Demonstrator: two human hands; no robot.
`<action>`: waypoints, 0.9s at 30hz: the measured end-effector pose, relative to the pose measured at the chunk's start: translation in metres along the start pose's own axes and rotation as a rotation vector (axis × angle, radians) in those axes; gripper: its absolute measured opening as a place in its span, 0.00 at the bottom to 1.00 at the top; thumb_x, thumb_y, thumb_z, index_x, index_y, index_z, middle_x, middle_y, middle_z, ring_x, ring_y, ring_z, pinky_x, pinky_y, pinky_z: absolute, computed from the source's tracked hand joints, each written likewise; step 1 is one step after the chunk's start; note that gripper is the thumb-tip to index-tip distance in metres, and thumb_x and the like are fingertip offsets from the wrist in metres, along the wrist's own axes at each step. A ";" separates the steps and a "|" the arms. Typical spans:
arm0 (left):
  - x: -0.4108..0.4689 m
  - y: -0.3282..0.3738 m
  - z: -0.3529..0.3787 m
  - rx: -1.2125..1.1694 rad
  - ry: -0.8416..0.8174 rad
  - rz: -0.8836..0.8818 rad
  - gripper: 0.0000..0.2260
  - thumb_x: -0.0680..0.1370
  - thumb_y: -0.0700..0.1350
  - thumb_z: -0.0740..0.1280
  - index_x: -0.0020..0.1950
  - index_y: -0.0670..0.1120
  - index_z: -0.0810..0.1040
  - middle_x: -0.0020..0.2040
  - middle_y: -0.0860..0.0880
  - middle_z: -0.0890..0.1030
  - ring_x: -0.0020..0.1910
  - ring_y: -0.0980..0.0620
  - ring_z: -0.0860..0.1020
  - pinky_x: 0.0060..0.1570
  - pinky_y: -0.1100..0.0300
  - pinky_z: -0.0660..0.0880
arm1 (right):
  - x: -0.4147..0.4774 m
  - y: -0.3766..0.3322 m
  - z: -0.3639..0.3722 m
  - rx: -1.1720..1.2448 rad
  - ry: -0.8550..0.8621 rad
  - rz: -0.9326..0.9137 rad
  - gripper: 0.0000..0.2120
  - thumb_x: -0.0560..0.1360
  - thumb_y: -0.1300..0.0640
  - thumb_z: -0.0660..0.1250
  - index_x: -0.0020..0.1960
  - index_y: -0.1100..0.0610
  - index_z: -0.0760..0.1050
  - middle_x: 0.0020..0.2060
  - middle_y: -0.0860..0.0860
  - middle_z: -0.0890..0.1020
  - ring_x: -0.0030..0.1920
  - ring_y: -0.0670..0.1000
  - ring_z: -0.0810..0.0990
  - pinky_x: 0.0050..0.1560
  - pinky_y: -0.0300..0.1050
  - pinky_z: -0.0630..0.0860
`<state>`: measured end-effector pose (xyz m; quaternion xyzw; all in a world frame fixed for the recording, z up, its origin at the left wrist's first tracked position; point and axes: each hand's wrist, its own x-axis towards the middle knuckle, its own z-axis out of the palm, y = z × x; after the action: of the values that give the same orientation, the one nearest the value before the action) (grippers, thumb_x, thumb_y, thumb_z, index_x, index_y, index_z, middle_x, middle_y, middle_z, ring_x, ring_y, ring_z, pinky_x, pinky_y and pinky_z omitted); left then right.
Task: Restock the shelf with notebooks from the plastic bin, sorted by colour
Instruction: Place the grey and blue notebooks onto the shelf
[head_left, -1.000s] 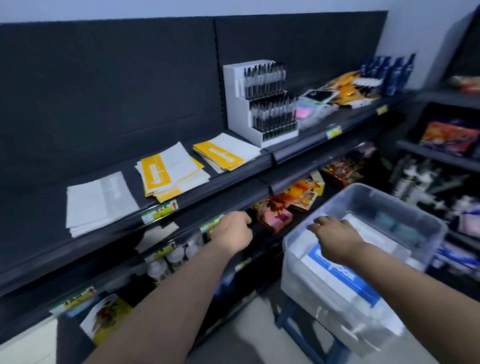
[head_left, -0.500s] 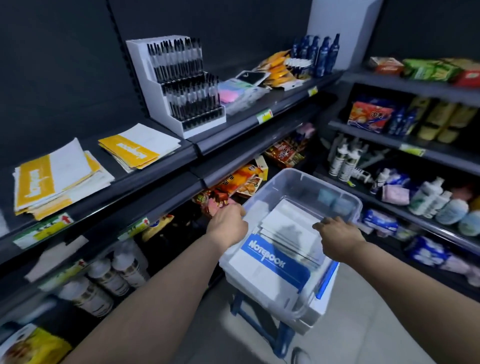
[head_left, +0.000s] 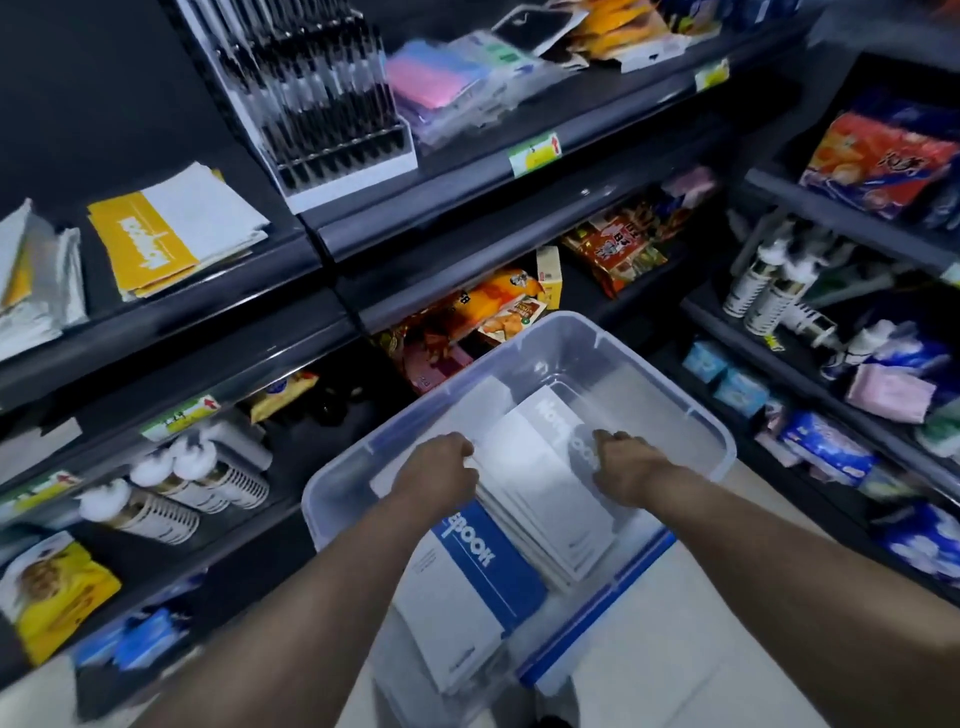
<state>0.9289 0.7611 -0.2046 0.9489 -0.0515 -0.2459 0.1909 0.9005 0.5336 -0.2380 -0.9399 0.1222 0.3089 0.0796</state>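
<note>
both hands are down inside the plastic bin (head_left: 691, 410), curled over a stack of grey notebooks (head_left: 545, 499). the left hand (head_left: 439, 470) has its fingers bent over the stack's left edge and the right hand (head_left: 623, 467) has its fingers bent over the right edge, across the grey printed band — the stack looks pinched between the two, though the fingertips are tucked under and whether they are closed firmly on it cannot be told. the stack lies near the middle of the bin, not clearly lifted yet. under it, toward the bin's near edge, a blue notebook (head_left: 483, 558) pokes out, with more white covers beneath.

on the upper shelf (head_left: 171, 317), a pile of yellow notebooks (head_left: 171, 234) sits near the shelf's right end beside the pen display (head_left: 322, 98), and another pile (head_left: 36, 275) lies at the left, cut off by the frame. so, by the look of it, some yellow stock is already placed, while the grey and blue are yet to go up — the task seems somewhere past its start, with a good share left.

how many notebooks remain in the bin is hard to judge, since the stacks overlap and the clear walls blur them. the left pile's colour mix is smeared. whatever the bin stands on is hidden below it.
</note>
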 end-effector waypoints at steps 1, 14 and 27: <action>0.001 0.000 0.002 -0.002 -0.003 -0.019 0.16 0.78 0.44 0.63 0.66 0.46 0.74 0.64 0.47 0.77 0.60 0.46 0.77 0.55 0.55 0.76 | 0.008 -0.001 0.004 0.030 -0.023 0.002 0.29 0.78 0.55 0.59 0.76 0.59 0.53 0.70 0.60 0.66 0.69 0.61 0.67 0.69 0.51 0.66; 0.006 -0.019 0.010 -0.052 0.001 -0.130 0.13 0.79 0.44 0.63 0.64 0.47 0.75 0.62 0.49 0.78 0.58 0.50 0.77 0.53 0.57 0.75 | 0.032 -0.007 0.016 0.276 0.128 -0.015 0.28 0.71 0.59 0.70 0.67 0.58 0.62 0.62 0.60 0.69 0.61 0.62 0.73 0.59 0.52 0.72; 0.006 -0.007 0.008 -0.083 -0.001 -0.055 0.16 0.79 0.43 0.63 0.68 0.47 0.73 0.65 0.48 0.76 0.61 0.49 0.75 0.56 0.56 0.75 | 0.018 0.000 0.007 0.293 0.116 -0.160 0.35 0.73 0.65 0.61 0.75 0.45 0.54 0.61 0.57 0.71 0.57 0.61 0.76 0.53 0.47 0.72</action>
<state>0.9302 0.7642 -0.2161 0.9410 -0.0154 -0.2536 0.2233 0.9107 0.5317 -0.2540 -0.9412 0.0949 0.2259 0.2327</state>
